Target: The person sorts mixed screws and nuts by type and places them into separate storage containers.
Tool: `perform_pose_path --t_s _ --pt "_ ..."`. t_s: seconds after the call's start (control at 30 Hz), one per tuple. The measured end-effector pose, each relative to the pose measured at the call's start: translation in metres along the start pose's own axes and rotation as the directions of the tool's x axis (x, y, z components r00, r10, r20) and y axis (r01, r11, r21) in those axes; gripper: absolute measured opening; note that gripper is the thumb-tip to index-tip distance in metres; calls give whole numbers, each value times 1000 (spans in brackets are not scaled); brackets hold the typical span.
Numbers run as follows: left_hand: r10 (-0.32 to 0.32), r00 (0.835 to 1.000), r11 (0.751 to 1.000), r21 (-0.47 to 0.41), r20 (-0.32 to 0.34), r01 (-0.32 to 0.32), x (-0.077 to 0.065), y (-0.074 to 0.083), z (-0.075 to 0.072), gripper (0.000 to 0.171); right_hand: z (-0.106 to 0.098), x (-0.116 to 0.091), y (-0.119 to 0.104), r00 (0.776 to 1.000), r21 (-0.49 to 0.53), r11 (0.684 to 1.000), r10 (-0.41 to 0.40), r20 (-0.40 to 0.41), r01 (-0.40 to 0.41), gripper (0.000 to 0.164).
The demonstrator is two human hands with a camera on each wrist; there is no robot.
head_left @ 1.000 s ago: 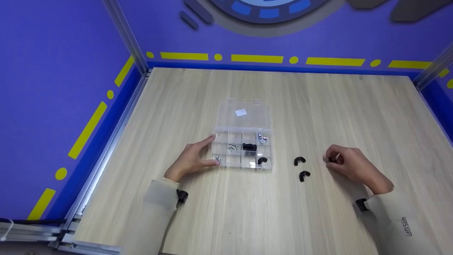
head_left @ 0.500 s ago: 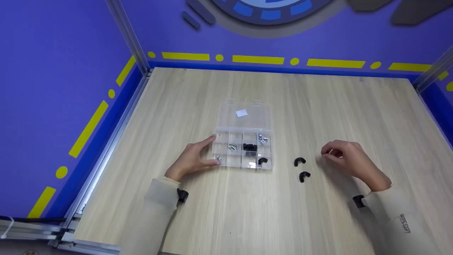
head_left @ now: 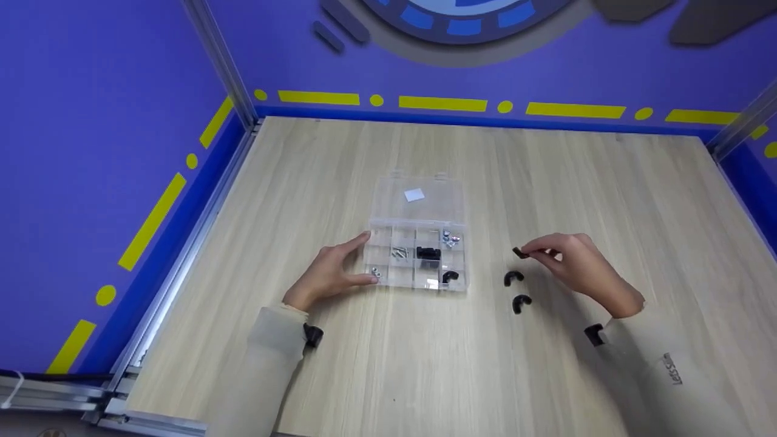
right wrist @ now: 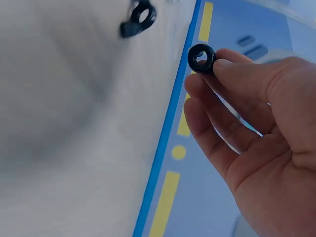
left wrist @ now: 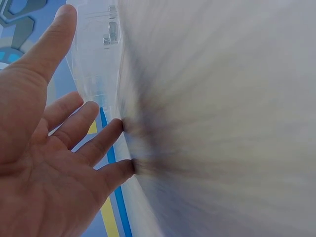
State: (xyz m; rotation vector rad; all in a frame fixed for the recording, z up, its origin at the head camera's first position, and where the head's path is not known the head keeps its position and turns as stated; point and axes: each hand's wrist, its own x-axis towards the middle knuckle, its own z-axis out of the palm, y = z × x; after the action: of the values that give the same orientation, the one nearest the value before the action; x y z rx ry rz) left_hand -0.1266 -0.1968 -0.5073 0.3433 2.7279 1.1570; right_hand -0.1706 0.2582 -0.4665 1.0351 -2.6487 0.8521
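Observation:
In the head view a clear plastic compartment box (head_left: 400, 276) lies with its lid (head_left: 388, 209) folded back. Along its left side rests my left hand (head_left: 328, 270), thumb and forefinger spread at two corners. My right hand (head_left: 576, 261) pinches a small black curved tube piece (head_left: 519, 252) between thumb and fingertips, right of the box. From the right wrist its hollow end (right wrist: 211, 58) shows as a ring. Two similar black curved pieces, one nearer the back (head_left: 513, 278) and one nearer the front (head_left: 521, 303), lie on the table below that hand.
The box's compartments hold silvery screws (head_left: 400, 252), black parts (head_left: 428, 253), small metal pieces (head_left: 450, 239), metal nuts (head_left: 376, 273) and one black curved piece (head_left: 450, 277). A white label (head_left: 414, 195) lies on the lid. Blue-purple walls (head_left: 437, 73) border the wooden table (head_left: 340, 364).
My right hand has moved left toward the box, carrying the black curved tube piece, which now shows at the fingertips. My left hand stays at the box.

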Motion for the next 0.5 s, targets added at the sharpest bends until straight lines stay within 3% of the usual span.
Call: perform_pose_path --t_s 0.2,0.5 --pt "8 1000 1000 10 -1 -8 0 0 0 94 11 18 -14 997 13 998 -69 34 69 20" --pt "10 1000 1000 14 -8 -10 1 -1 1 94 23 39 -35 991 80 995 -74 115 65 20"
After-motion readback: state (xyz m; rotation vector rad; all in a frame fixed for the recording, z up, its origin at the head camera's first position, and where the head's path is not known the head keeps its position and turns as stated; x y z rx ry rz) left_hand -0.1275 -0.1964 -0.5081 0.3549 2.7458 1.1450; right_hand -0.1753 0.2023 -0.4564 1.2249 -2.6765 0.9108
